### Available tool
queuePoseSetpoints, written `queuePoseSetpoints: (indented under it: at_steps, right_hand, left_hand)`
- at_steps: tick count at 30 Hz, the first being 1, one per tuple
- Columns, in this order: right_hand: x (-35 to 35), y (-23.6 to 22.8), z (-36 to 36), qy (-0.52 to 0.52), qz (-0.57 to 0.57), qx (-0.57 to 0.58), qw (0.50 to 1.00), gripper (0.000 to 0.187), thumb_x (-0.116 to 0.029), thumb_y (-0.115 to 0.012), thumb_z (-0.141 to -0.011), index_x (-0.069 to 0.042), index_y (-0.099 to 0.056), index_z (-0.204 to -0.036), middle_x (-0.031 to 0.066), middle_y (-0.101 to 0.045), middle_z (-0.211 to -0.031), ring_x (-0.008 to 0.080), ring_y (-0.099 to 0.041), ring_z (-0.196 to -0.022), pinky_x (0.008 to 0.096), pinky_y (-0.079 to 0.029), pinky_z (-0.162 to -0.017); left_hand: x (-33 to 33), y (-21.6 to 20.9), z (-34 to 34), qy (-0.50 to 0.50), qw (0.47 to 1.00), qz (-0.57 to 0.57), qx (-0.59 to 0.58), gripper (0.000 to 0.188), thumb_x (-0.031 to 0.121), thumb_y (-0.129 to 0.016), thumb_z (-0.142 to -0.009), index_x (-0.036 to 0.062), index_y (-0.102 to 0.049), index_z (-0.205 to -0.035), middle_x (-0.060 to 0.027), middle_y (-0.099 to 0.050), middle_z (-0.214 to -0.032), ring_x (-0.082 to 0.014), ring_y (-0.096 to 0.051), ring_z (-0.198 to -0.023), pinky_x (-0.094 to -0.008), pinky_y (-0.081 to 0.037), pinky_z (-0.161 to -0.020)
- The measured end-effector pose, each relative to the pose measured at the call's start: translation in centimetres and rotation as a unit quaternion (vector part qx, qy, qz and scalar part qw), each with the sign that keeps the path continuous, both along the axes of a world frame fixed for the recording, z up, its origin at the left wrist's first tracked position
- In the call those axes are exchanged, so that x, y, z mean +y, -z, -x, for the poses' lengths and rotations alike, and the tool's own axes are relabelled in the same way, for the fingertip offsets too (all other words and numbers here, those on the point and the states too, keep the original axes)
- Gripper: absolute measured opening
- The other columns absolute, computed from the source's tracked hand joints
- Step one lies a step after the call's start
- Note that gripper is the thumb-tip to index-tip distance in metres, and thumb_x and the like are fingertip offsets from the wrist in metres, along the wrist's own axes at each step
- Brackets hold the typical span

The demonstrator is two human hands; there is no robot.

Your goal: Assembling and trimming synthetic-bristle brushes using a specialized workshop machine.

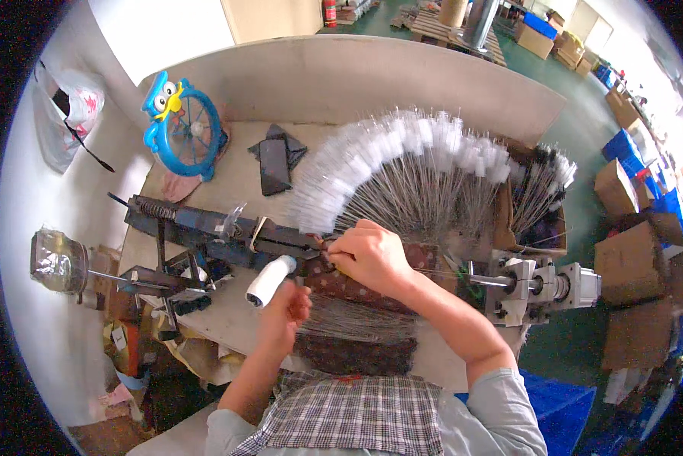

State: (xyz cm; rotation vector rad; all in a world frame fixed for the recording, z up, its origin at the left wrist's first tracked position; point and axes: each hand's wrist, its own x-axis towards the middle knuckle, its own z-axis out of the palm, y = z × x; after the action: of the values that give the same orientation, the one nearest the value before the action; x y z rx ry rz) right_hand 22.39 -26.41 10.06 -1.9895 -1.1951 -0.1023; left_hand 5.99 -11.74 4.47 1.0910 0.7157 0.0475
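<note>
My right hand [370,254] is closed in a pinch at the right end of a long dark metal bar [280,242]. Thin metal wire [436,271] runs from beside this hand toward a motor-driven spindle [520,281]; the fingertips hide what they grip. Below the bar, my left hand [284,313] has its fingers curled, right beside a white tube-shaped handle [269,281]. Whether these fingers hold anything is hidden. Under both hands lies a dark red dotted cloth [349,292], with a bundle of straight thin wires [360,319] nearer my body.
Many white-bristled wire brushes [425,144] fan out behind my hands. Dark-bristled brushes [543,182] stand in a cardboard box [539,239]. A phone [274,166] and a blue cartoon fan [189,133] are at the back left. A low panel [341,76] edges the table.
</note>
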Motion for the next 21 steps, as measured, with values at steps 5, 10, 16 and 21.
queuePoseSetpoints:
  at_steps: [5,10,16,21]
  right_hand:
    - [1.1,-0.4,0.5,0.044,0.038,-0.022,0.998,0.009,-0.018,-0.069,-0.067,-0.011,-0.066,-0.071,0.0006,-0.062,-0.069,0.0203,-0.057,-0.072,0.0324,-0.048,-0.063]
    - [1.4,-0.8,0.4,0.047,0.061,-0.034,0.996,0.008,-0.018,-0.069,-0.067,-0.011,-0.066,-0.071,0.0002,-0.062,-0.069,0.0204,-0.057,-0.071,0.0318,-0.048,-0.063]
    - [-1.8,-2.3,1.2,0.03,0.005,-0.053,0.998,0.012,-0.011,-0.067,-0.069,-0.008,-0.067,-0.081,0.0047,-0.064,-0.08,0.0219,-0.06,-0.076,0.0321,-0.05,-0.068]
    - [-6.4,0.5,2.9,0.004,-0.03,-0.054,0.998,0.021,-0.005,-0.06,-0.068,-0.008,-0.062,-0.089,0.0063,-0.061,-0.08,0.0257,-0.06,-0.074,0.0351,-0.05,-0.063]
  left_hand:
    - [-1.5,-3.8,-3.1,-0.083,0.979,0.144,-0.114,0.036,0.037,-0.048,-0.091,0.0041,-0.062,-0.091,-0.005,-0.061,-0.071,-0.0133,-0.056,-0.062,-0.0279,-0.044,-0.056]
    - [-0.6,-1.5,-4.1,0.173,0.883,-0.435,0.029,0.048,0.048,-0.066,-0.073,0.0006,-0.067,-0.071,-0.0106,-0.06,-0.058,-0.0165,-0.056,-0.052,-0.0324,-0.043,-0.052]
    - [-1.2,1.4,-4.1,0.114,0.944,-0.307,-0.046,0.036,0.036,-0.063,-0.08,0.0001,-0.064,-0.078,-0.0072,-0.062,-0.065,-0.0174,-0.057,-0.056,-0.0329,-0.045,-0.054]
    - [-4.0,0.5,-4.7,0.032,0.992,-0.027,-0.123,0.011,0.011,-0.062,-0.08,0.0029,-0.055,-0.081,-0.0065,-0.06,-0.074,-0.0167,-0.059,-0.063,-0.0308,-0.049,-0.058]
